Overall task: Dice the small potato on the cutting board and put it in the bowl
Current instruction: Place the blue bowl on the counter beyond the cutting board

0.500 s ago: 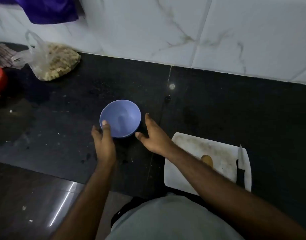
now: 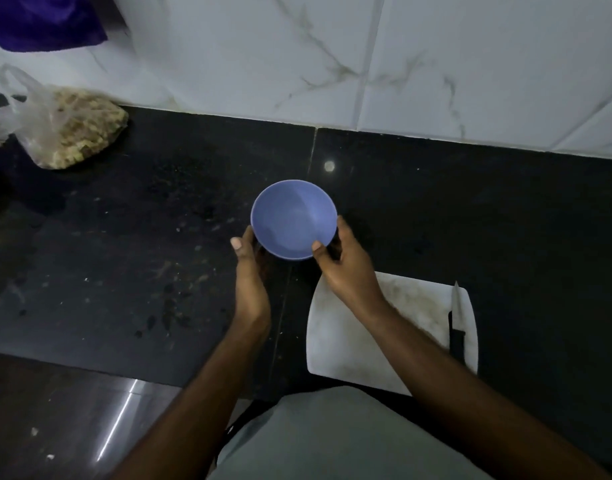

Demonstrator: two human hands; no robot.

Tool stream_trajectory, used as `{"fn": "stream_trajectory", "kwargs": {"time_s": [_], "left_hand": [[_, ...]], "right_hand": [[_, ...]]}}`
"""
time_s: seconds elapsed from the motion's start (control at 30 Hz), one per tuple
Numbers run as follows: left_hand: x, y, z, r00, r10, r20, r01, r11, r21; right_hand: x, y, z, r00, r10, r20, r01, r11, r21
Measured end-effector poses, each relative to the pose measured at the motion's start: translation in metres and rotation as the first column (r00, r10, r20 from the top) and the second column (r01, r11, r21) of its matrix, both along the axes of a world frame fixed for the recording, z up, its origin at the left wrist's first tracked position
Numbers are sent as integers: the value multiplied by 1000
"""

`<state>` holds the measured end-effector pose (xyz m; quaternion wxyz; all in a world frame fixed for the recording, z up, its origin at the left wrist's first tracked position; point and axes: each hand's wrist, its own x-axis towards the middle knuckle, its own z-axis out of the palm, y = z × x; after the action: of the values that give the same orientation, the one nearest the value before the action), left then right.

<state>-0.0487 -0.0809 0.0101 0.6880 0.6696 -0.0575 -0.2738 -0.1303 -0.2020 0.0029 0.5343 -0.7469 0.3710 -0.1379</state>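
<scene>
Both hands are holding the bowl [image 2: 293,220] over the black tabletop [image 2: 124,237]: the left hand [image 2: 249,271] is gripping its left side with fingers curled beneath and thumb up, and the right hand [image 2: 346,268] is gripping its right side, thumb lying on the rim. The board [image 2: 339,348] is sitting just right of and nearer than the bowl, partly under the right forearm. A knife [image 2: 456,323] is lying along the board's right edge. The potato is hidden. A plastic bag [image 2: 68,129] is lying far left of the bowl by the wall.

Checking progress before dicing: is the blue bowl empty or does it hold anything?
Empty: the bowl shows only its bare blue inside, held between both hands.
</scene>
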Motion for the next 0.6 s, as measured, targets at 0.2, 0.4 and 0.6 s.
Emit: {"fn": "stream_trajectory", "kwargs": {"time_s": [0.2,0.4,0.6], "left_hand": [[-30,-43,-1,987,-149,-62,147,989,-29],[-54,-70,-1,961,-270,-52,269,963,-25],[-68,-85,-9,940,-335,-61,338,939,57]], "right_hand": [[-44,-34,6,985,-166,-39,165,986,-14],[-73,-59,8,960,-267,-85,266,964,-25],[-93,-69,-5,947,-297,-124,296,955,-28]]}}
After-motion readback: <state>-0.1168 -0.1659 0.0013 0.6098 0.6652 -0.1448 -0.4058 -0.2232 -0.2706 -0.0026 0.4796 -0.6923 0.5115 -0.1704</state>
